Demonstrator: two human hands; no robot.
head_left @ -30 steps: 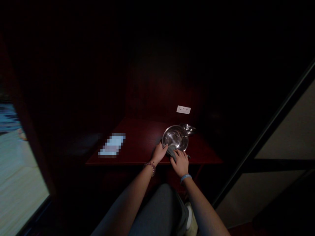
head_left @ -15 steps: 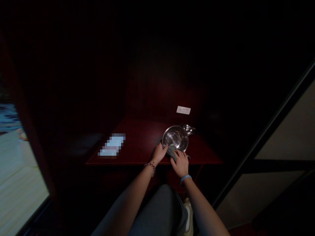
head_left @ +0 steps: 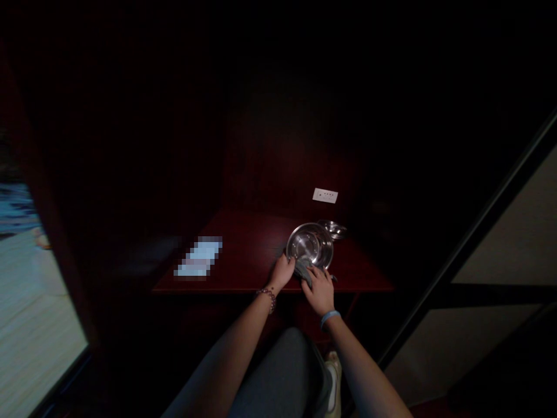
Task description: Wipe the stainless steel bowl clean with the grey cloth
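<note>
A shiny metal bowl (head_left: 307, 242) is tilted with its open side toward me, near the front edge of the dark red table (head_left: 248, 249). My left hand (head_left: 282, 273) grips the bowl's lower left rim, thumb near the rim. A grey-green cloth (head_left: 303, 269) lies at the bowl's lower edge, bunched under my right hand (head_left: 319, 289), whose fingers press it against the rim. One end of the cloth sticks out to the right of that hand. The bowl's underside is hidden.
More shiny metalware (head_left: 334, 229) stands behind the bowl on the right. A white socket plate (head_left: 325, 195) is on the back wall. A blurred-out pale rectangle (head_left: 200, 258) lies at the table's left. My knee (head_left: 291, 348) is below the table edge.
</note>
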